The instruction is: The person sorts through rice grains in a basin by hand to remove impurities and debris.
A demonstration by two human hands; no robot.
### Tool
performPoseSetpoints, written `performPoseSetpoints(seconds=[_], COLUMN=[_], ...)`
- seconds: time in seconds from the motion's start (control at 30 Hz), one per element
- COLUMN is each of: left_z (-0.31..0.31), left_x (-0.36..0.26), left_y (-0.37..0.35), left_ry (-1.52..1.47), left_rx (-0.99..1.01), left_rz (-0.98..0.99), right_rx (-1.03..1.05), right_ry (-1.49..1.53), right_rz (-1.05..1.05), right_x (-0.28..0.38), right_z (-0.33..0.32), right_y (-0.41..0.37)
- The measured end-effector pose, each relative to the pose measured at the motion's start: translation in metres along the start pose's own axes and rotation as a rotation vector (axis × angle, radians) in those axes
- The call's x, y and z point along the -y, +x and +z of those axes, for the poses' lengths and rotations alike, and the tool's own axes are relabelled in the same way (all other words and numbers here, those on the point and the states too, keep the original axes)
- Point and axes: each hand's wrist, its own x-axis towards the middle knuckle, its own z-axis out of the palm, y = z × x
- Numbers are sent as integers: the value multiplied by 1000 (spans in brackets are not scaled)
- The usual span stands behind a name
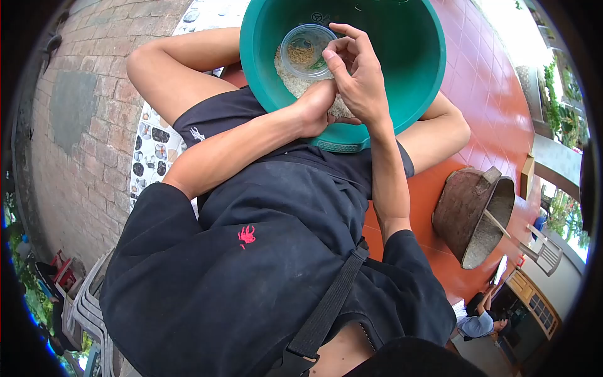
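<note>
at twelve o'clock, between the bent knees, a wide, round, deep green plastic basin (408,72) sits in front of the person, in a black short-sleeved cotton shirt (270,276). inside it, toward ten o'clock, is a small, round, clear plastic cup (304,36) with golden-brown grains (301,58) in it. loose, pale, fine grains (291,83) lie on the basin's floor toward seven o'clock, beside the cup.

the left hand (316,102) is low in the basin near six o'clock, thumb side up, partly behind the other; whether its fingers are closed on anything, i cannot tell. the right hand (363,74) is over it, beside the cup's rim, index finger raised apart and the other fingers curled near the thumb; i can't see whether they pinch a grain or touch the cup.

as for how far things have got, the cup looks only partly filled, and a good spread of pale grains lies outside it. how much has been handled, or how much remains, cannot be judged from this.
</note>
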Motion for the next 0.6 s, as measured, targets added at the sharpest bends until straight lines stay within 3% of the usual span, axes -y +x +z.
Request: performPoseSetpoints(seconds=[0.4, 0.6], left_z=[2, -2], left_x=[0, 4], left_y=[0, 7], left_ry=[8, -2], left_rx=[12, -6], left_rz=[2, 19], right_rx=[-110, -226], right_ry=[33, 12], right_rz=[14, -93], right_x=[4, -11], right_z=[-3, -4], right_y=[1, -1])
